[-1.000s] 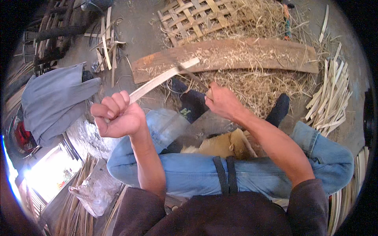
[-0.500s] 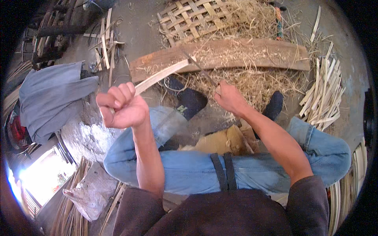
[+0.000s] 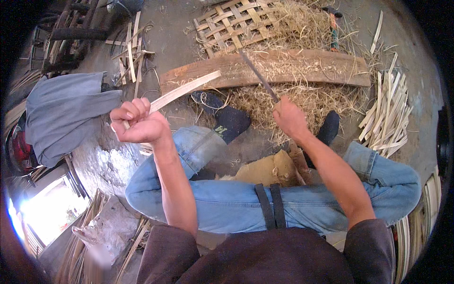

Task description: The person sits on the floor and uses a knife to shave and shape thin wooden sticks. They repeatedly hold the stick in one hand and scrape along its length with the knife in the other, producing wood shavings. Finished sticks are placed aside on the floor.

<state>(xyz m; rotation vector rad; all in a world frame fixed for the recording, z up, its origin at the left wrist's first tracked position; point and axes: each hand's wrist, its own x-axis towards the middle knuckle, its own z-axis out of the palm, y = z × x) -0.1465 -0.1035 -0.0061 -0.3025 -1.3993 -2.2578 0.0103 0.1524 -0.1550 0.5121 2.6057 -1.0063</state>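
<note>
My left hand [image 3: 141, 122] is closed round a pale, flat bamboo-like strip [image 3: 184, 90], which slants up and to the right toward a wooden plank [image 3: 189, 73]. In my right hand [image 3: 289, 117] is the handle of a knife [image 3: 257, 73] with a long, narrow dark blade. Its blade points up and left across the plank, apart from the strip's end. Thin curly shavings [image 3: 302, 97] cover parts of the plank and lie heaped in front of it.
A woven lattice of strips [image 3: 231, 26] lies beyond the plank. Cut strips [image 3: 388, 113] are piled at the right. Grey cloth [image 3: 71, 113] hangs at the left, above a pale sack [image 3: 111, 227]. My bent legs in jeans [image 3: 222, 203] frame the near side.
The knife has swung away from the strip, up and to the right, with my right hand. My left hand has shifted slightly left and up, still holding the strip.
</note>
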